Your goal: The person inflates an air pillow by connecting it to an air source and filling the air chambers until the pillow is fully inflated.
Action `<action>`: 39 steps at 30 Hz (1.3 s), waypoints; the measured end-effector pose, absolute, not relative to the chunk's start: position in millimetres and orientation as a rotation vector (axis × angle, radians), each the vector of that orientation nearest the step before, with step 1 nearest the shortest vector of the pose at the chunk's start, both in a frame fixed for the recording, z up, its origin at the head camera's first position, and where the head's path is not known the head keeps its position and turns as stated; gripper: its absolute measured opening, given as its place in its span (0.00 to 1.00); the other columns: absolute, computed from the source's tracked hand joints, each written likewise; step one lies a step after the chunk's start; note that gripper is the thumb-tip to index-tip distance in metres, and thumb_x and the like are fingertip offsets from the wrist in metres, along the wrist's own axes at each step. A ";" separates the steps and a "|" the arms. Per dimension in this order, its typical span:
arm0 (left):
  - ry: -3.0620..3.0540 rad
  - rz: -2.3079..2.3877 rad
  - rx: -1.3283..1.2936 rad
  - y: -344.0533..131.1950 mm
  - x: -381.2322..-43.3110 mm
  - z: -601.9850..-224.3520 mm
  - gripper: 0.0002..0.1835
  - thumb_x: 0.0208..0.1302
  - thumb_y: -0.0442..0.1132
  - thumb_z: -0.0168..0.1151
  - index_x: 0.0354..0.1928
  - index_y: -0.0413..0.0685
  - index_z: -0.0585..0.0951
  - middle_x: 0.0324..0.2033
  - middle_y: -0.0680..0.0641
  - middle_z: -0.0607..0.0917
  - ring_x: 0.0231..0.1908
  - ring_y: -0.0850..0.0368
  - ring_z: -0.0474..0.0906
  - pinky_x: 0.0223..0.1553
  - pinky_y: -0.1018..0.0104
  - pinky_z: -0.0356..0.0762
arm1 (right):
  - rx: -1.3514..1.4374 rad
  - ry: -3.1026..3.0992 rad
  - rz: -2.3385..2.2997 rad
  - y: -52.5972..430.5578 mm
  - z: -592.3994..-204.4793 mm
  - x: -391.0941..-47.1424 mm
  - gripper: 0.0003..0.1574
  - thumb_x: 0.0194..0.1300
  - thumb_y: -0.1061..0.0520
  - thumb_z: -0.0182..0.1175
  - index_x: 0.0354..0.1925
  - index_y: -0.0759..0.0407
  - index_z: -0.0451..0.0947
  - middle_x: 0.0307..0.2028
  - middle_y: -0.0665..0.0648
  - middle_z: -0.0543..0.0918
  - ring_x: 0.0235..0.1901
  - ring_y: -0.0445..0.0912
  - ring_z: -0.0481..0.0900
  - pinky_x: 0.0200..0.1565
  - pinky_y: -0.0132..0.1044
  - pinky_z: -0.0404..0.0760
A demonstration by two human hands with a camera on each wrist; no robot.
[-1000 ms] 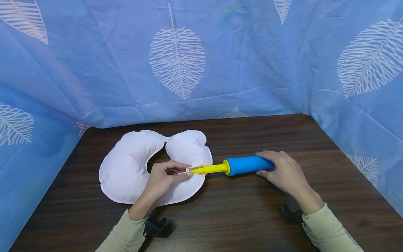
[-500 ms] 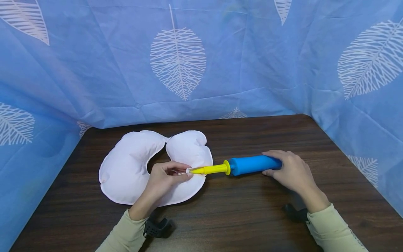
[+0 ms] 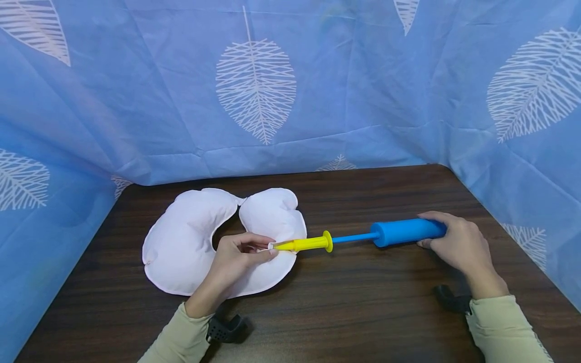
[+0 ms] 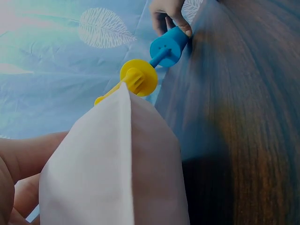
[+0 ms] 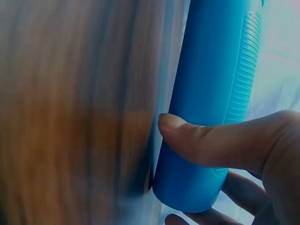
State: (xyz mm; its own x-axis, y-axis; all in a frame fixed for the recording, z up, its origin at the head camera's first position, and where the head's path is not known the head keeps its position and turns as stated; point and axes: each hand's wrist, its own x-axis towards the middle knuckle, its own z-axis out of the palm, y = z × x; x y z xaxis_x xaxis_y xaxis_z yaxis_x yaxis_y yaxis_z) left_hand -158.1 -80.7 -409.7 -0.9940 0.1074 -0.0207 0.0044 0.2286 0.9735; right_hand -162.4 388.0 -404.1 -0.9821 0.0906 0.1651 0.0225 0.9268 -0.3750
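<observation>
A white inflatable neck pillow (image 3: 181, 242), puffed up and U-shaped, lies on the left half of the table. My left hand (image 3: 236, 257) pinches the pillow's valve together with the tip of the yellow nozzle (image 3: 310, 244) of a hand pump. To the right, my right hand (image 3: 460, 244) grips the far end of the pump's blue barrel (image 3: 406, 232). Between nozzle and barrel a thin blue rod (image 3: 354, 237) shows, drawn out. In the right wrist view the thumb (image 5: 206, 143) lies across the blue barrel. The pillow's edge hides the nozzle tip in the left wrist view.
Under everything is a dark wood-grain table (image 3: 354, 312). Blue cloth (image 3: 363, 91) printed with white leaves hangs behind it and along both sides. A black strap device sits on each wrist, the left one (image 3: 227, 328) close above the tabletop.
My right hand has moved right, pulling the blue barrel away from the yellow nozzle, so the rod now shows at length. The left hand and the pillow have stayed in place.
</observation>
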 end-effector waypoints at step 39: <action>2.413 1.871 0.131 -80.2 -157.7 -405.8 0.11 0.55 0.34 0.83 0.41 0.48 0.95 0.35 0.50 0.94 0.35 0.58 0.81 0.39 0.72 0.76 | 0.317 -2.860 0.552 299.5 -399.8 -154.8 0.38 0.59 0.56 0.82 0.67 0.53 0.84 0.65 0.66 0.85 0.58 0.67 0.81 0.53 0.70 0.80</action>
State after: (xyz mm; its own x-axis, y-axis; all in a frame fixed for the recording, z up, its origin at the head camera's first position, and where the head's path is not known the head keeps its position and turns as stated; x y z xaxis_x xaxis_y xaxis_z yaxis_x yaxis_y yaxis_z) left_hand -157.7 -80.2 -405.8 -0.9927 0.1195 -0.0148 0.0154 0.2480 0.9686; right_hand -154.8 299.5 -399.8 -0.9545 -0.1692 0.2454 -0.2484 0.9067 -0.3410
